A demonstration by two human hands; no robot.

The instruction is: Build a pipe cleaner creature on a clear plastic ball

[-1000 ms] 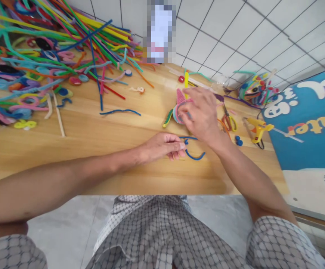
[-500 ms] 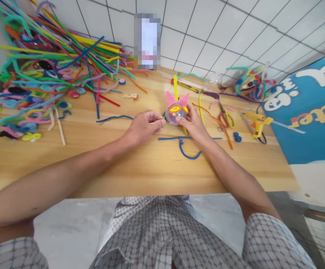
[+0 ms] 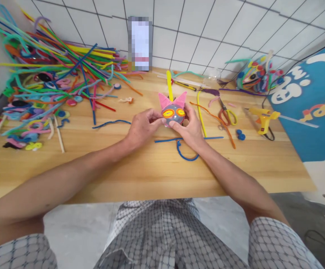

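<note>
Between my hands is a round, clear ball ornament (image 3: 174, 113) with pink pointed ears and orange-and-yellow ringed eyes. My left hand (image 3: 145, 126) pinches at its lower left side. Around its right side wrap the fingers of my right hand (image 3: 191, 129), the thumb lying across the lower front. A yellow pipe cleaner (image 3: 169, 85) stands up behind the ears. Just below my hands lie a straight blue pipe cleaner (image 3: 162, 141) and a curved blue pipe cleaner (image 3: 186, 158).
A big heap of coloured pipe cleaners (image 3: 75, 56) fills the left. Scissors (image 3: 227, 115), a yellow hot glue gun (image 3: 265, 118) and blue coils (image 3: 240, 135) lie on the right. A blurred phone (image 3: 140, 43) leans on the tiled wall; a decorated ball (image 3: 256, 73) sits back right.
My left hand has closed in on the ball, now touching its left side. The ball has turned to face me more, and my right thumb has shifted lower. The view has swung slightly right.
</note>
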